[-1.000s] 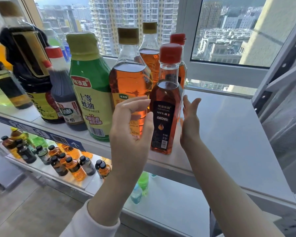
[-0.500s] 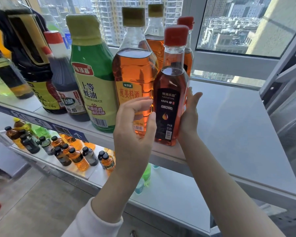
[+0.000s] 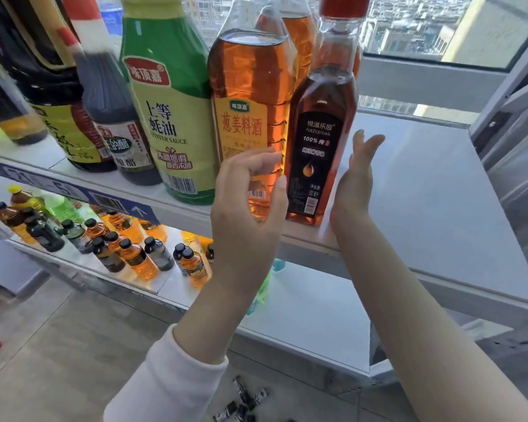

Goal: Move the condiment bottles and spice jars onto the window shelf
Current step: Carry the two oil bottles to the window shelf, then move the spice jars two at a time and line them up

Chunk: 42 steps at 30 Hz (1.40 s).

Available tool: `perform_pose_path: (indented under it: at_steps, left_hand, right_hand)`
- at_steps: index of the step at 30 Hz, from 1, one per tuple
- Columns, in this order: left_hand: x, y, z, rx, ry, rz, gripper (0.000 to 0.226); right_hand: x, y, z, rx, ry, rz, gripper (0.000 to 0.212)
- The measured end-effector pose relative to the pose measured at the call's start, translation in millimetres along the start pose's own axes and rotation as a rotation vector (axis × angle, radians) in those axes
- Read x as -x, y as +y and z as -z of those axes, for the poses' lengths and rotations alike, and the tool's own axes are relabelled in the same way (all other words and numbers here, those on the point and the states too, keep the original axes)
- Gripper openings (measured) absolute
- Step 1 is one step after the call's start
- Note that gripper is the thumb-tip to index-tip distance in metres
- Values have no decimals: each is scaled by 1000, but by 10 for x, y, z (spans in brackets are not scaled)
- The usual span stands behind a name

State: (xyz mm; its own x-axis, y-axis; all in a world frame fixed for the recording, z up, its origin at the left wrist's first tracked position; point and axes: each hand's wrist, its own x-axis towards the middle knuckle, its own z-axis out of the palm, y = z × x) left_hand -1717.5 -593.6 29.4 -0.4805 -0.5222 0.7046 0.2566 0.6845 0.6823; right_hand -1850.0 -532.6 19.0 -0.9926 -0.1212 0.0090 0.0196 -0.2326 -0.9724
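A red-capped sesame oil bottle [image 3: 319, 141] with a black label stands upright near the front edge of the white window shelf [image 3: 424, 190]. My left hand [image 3: 247, 202] hovers just left of it, fingers loosely curled, holding nothing. My right hand [image 3: 355, 175] is at its right side, fingers straight, slightly apart from the bottle. Left of it stand an amber cooking wine bottle [image 3: 250, 95], a green oyster sauce bottle [image 3: 168, 111], a dark vinegar bottle [image 3: 116, 123] and a dark soy sauce bottle [image 3: 55, 95].
A lower shelf [image 3: 302, 306] holds several small dark-capped bottles [image 3: 134, 254] at the left. More amber bottles stand behind the front row. The window frame [image 3: 424, 83] runs behind the shelf. The shelf's right half is bare. Small dark items [image 3: 241, 403] lie on the floor.
Half a second ago my right hand pressed the sesame oil bottle's side; it has come off it. The camera has moved closer to the shelf.
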Motion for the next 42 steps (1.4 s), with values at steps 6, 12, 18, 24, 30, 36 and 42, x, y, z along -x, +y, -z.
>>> perform_pose_path:
  at_steps: [6,12,18,24,30,36,42]
  left_hand:
    - [116,-185,288,-4,-163,-67,18]
    - [533,-497,819,8,-364,-194,26]
    - [1229,-616,1213,-103,-670,-298,35]
    - [2089,-622,1648,-129,-936,-321,37]
    - [3143,-491,2287,-153,-1197,-427,37]
    - [3986,-225,3054,-53,-1495,-515,44]
    - [4604,-71,3618,124,-1737,-709,45]
  right_hand:
    - [699,-32,185,73,209,213,44]
    - [1862,534,357,627,316,529,29]
    - [2946,1057,587,1131,324,431,43]
    - [3997,1445,813,1268,354,174,50]
    - [5342,1994,871,1290,381,-108,54]
    - [6953,2312,724,1298,495,-435,54]
    - [8074,2439,356,1186,822,-702,54]
